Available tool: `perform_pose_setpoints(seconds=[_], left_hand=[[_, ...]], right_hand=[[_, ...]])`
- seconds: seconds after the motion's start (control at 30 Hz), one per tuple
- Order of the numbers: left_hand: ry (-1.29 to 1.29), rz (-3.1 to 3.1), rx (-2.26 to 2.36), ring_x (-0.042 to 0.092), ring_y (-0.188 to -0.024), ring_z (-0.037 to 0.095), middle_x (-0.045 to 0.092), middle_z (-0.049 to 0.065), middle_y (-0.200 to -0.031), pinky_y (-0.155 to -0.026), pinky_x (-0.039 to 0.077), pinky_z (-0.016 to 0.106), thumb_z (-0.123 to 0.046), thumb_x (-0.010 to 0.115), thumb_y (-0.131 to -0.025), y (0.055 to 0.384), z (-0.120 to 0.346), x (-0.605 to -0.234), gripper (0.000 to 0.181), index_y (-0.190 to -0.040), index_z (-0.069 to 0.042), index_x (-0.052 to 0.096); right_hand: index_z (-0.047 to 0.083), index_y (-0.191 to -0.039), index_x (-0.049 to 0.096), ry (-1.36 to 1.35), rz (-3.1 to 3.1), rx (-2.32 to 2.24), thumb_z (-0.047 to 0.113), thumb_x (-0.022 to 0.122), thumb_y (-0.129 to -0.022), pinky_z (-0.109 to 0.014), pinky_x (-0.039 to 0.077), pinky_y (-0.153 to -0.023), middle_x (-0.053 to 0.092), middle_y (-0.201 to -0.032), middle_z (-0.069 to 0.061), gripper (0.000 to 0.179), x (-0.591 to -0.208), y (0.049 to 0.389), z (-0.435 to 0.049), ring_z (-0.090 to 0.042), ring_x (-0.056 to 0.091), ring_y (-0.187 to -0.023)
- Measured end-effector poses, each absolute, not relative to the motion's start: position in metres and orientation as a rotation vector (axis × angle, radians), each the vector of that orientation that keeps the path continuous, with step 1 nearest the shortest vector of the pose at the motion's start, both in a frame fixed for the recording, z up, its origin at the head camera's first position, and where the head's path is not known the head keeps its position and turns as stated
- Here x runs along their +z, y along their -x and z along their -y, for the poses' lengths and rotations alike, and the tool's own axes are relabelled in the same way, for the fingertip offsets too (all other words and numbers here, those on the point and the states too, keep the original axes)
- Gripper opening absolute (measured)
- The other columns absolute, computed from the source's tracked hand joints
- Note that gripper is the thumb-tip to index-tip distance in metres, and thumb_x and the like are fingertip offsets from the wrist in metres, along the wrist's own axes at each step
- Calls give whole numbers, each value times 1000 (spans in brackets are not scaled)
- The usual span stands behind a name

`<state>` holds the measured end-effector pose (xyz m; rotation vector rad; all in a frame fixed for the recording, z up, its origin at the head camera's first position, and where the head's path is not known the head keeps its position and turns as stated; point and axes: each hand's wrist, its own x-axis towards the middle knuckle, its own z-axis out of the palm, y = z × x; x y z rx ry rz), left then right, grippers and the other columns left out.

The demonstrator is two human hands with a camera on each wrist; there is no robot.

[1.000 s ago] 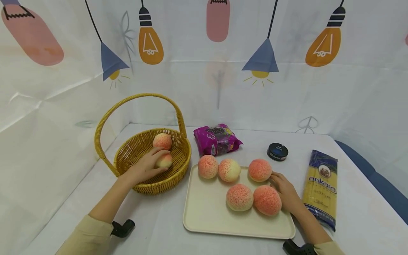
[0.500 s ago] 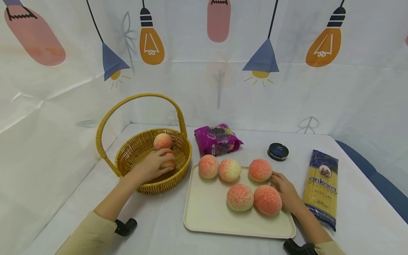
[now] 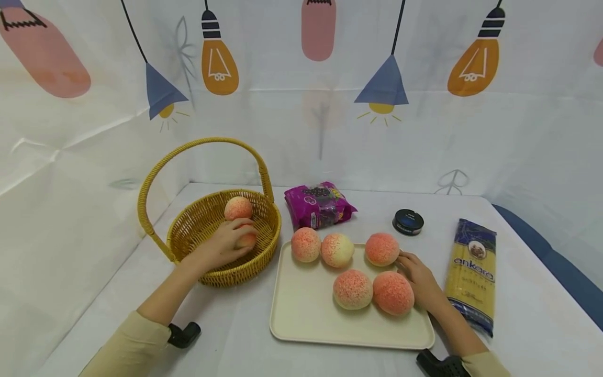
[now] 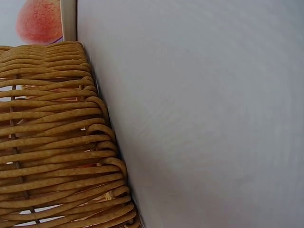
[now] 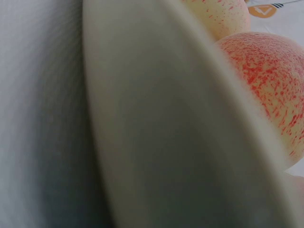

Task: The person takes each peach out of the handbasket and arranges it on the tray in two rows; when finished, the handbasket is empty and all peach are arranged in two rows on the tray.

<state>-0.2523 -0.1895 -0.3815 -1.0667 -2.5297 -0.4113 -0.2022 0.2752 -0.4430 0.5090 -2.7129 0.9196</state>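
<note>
In the head view my left hand (image 3: 226, 243) reaches into the yellow wicker basket (image 3: 188, 222) and grips a peach (image 3: 246, 241), its fingers over the top. Just behind it in the basket is another peach (image 3: 238, 208). My right hand (image 3: 421, 280) lies at the right side of a cream tray (image 3: 306, 319), fingertips beside a reddish peach (image 3: 382, 249) and a larger one (image 3: 393, 293). More peaches are on the tray, one (image 3: 353, 289) near its middle. Neither wrist view plainly shows fingers; the left one shows the basket's outer wall (image 4: 52, 142).
A purple snack packet (image 3: 319, 204) lies behind the tray, beside the basket. Farther right are a round black tin (image 3: 408, 222) and a yellow-and-blue pasta packet (image 3: 471, 275). The basket's tall handle (image 3: 207, 141) arches over its opening.
My left hand has shifted slightly right within the basket, and the peach under it now shows a redder side. The right hand stays beside the same peaches.
</note>
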Motion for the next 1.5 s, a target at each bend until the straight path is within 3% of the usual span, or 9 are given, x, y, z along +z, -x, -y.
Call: perform_pose_setpoints(seconds=[0.2, 0.43, 0.67, 0.8, 1.1, 1.5], left_hand=[[1052, 2423, -455, 52, -102, 31, 54, 16, -111, -82, 38, 52, -5, 78, -68, 252, 191, -380, 38, -101, -9, 61], [1070, 2294, -487, 50, -101, 34, 52, 13, -115, -80, 43, 48, -8, 78, -68, 252, 189, -375, 43, -106, -11, 59], [1091, 2221, -482, 44, -111, 40, 51, 17, -120, -80, 48, 46, -6, 78, -67, 248, 180, -367, 47, -111, -9, 59], [1109, 2177, -444, 45, -112, 40, 50, 18, -121, -77, 50, 46, -6, 79, -66, 243, 172, -361, 47, -109, -10, 61], [1192, 2104, -445, 43, -115, 38, 50, 16, -124, -88, 45, 45, -8, 76, -70, 235, 153, -350, 39, -106, -14, 63], [1280, 2007, -429, 45, -112, 38, 49, 18, -123, -87, 46, 40, -10, 72, -75, 222, 121, -342, 34, -107, -14, 62]], right_hand=[[-9, -118, 53, -505, 2722, 922, -1, 49, -89, -58, 33, -94, 47, -125, -25, 30, -442, 202, -274, -44, 42, -116], [-10, -117, 53, -516, 2709, 909, -2, 50, -88, -57, 33, -93, 47, -123, -25, 30, -443, 202, -275, -44, 43, -114], [-10, -116, 53, -515, 2715, 900, -3, 50, -87, -57, 33, -94, 47, -123, -26, 30, -442, 204, -276, -44, 43, -115], [-10, -118, 53, -511, 2718, 912, -2, 50, -88, -57, 33, -94, 47, -124, -25, 31, -440, 203, -275, -44, 43, -115], [-10, -118, 53, -511, 2713, 921, -3, 50, -88, -57, 33, -94, 47, -124, -26, 31, -441, 202, -274, -44, 43, -115], [-10, -119, 52, -506, 2704, 943, -2, 50, -88, -58, 33, -94, 47, -124, -25, 32, -441, 201, -273, -44, 43, -115]])
